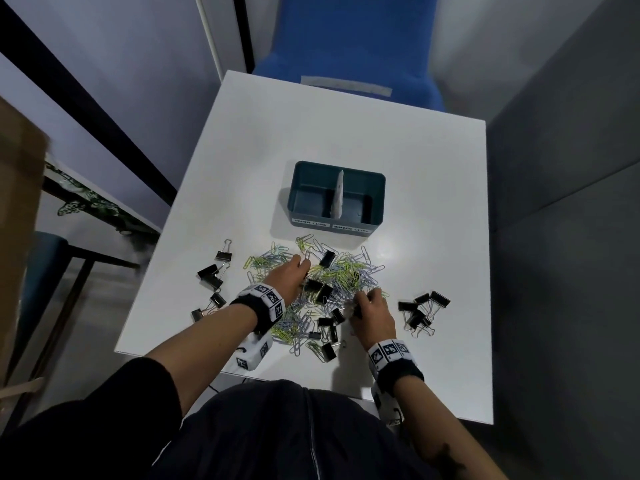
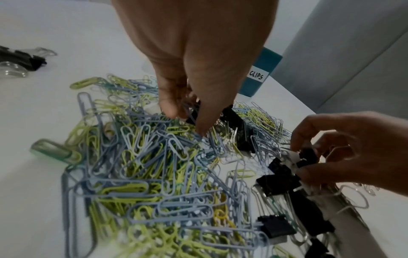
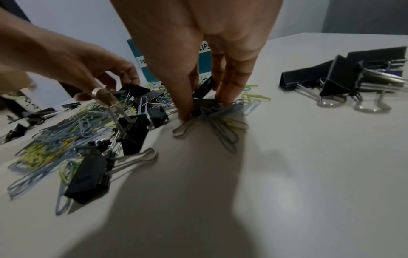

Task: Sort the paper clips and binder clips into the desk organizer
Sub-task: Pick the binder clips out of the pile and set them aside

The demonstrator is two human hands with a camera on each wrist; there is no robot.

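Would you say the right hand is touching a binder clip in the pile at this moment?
Touching. The left wrist view shows the right hand with fingers curled round a black binder clip at the edge of the paper clips.

- A white square worktop [image 1: 398, 161] stands in a narrow space, its glossy surface catching a soft patch of overhead light.
- A blue upholstered chair [image 1: 349, 46] is drawn up to the far edge, a pale strip of tape [image 1: 346, 85] across its seat.
- Pale lavender walls run along the left, crossed by a black diagonal bar [image 1: 86, 98].
- A grey partition [image 1: 568, 168] closes the right side.
- A brown cardboard box [image 1: 17, 202] stands at the left edge, near a dark metal-framed stool [image 1: 52, 258].
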